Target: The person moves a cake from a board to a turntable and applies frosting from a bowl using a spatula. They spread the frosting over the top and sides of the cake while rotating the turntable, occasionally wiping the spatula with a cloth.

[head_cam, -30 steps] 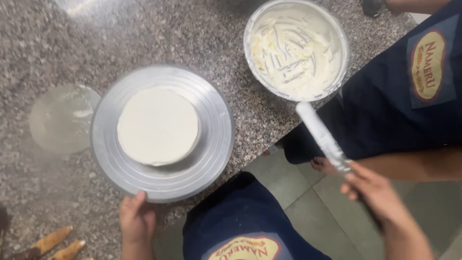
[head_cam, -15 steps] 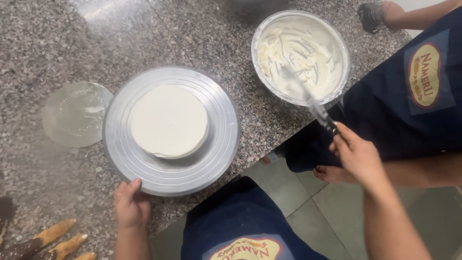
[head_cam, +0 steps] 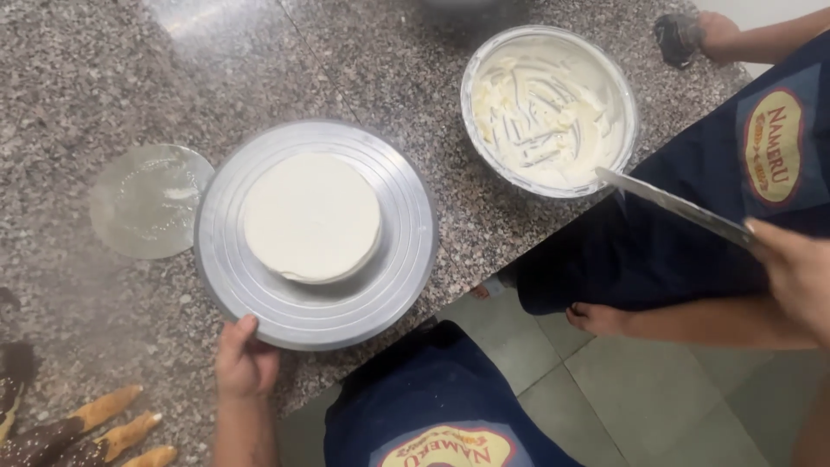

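Observation:
A round white cake layer [head_cam: 311, 217] lies flat on a silver metal turntable [head_cam: 406, 259] on a speckled granite counter. My left hand [head_cam: 245, 360] rests on the near rim of the turntable. My right hand [head_cam: 797, 273] grips a long metal spatula [head_cam: 670, 206] whose tip sits at the near edge of a steel bowl [head_cam: 484, 60] filled with white cream [head_cam: 540, 112].
A clear round plastic lid [head_cam: 147, 201] lies left of the turntable. Chocolate-dipped pastries [head_cam: 82, 428] lie at the bottom left. Another person in a dark blue apron [head_cam: 718, 156] stands at the right, a foot on the tiled floor [head_cam: 605, 380].
The spatula blade has pulled back out of the cream to the bowl's near edge. My right hand has moved right. My left hand stays on the turntable's rim.

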